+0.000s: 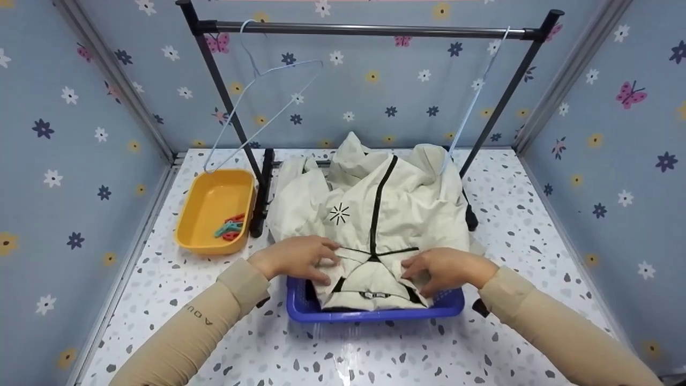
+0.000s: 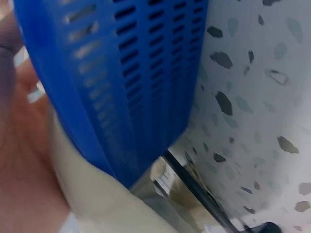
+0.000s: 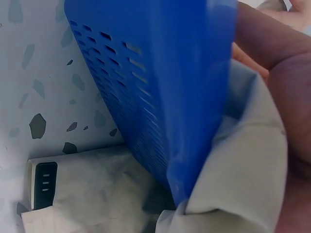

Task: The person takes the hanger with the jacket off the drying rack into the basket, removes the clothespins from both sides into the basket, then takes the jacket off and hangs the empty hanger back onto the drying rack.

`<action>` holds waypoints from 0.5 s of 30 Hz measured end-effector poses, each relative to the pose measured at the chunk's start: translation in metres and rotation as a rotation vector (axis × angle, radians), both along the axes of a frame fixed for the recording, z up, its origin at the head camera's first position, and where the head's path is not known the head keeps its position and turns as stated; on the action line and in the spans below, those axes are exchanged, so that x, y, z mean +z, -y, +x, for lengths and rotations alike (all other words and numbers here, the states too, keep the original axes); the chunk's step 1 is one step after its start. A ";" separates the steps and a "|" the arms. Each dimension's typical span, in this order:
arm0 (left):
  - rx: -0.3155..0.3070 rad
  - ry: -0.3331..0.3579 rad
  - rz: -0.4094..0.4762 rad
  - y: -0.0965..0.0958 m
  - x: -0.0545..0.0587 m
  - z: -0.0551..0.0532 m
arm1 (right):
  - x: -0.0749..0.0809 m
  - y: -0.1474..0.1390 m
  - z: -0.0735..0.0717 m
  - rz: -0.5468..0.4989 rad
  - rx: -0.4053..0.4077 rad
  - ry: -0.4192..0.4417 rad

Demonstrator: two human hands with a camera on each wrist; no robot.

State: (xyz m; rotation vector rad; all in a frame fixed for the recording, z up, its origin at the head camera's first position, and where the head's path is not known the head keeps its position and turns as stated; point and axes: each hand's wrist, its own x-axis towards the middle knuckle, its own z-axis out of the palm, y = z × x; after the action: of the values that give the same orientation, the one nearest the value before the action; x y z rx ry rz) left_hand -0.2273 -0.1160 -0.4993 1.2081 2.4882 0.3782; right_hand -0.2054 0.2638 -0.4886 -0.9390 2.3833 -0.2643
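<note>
An off-white jacket [image 1: 407,209] with a black zip and a small starburst print lies heaped over a blue plastic basket [image 1: 375,316], its far part spilling past the rim. At the jacket's near end, a small label shows on the fabric. My left hand [image 1: 300,260] rests on the near left part, thumb and fingers apart on the cloth. Opposite it, my right hand [image 1: 447,271] touches the near right part, with a gap between thumb and fingers. In both wrist views the basket's slotted wall [image 2: 131,73] and pale fabric [image 3: 243,160] show beside the palms.
Behind the jacket stands a black and metal clothes rack [image 1: 364,29]. Two light-blue hangers hang from it, one hanger [image 1: 252,80] at left and another hanger [image 1: 477,96] at right. Left of the rack, a yellow tub [image 1: 201,214] holds several red and green clothespins [image 1: 231,228].
</note>
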 end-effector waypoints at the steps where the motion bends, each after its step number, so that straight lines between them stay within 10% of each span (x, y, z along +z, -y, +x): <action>1: 0.020 -0.017 0.040 0.003 0.000 -0.001 | 0.000 0.000 0.001 -0.003 0.003 -0.004; 9: 0.207 -0.270 0.320 0.030 0.013 -0.019 | -0.002 -0.001 0.000 -0.016 0.033 -0.038; 15: 0.414 -0.230 0.319 0.059 0.017 -0.043 | -0.003 0.000 0.000 -0.038 0.051 -0.052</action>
State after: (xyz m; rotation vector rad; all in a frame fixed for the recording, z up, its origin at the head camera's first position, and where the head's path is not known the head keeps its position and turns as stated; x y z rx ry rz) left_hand -0.2703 -0.1751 -0.4825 0.8701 2.9661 0.8099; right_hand -0.2058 0.2638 -0.4914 -1.0346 2.4057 -0.2693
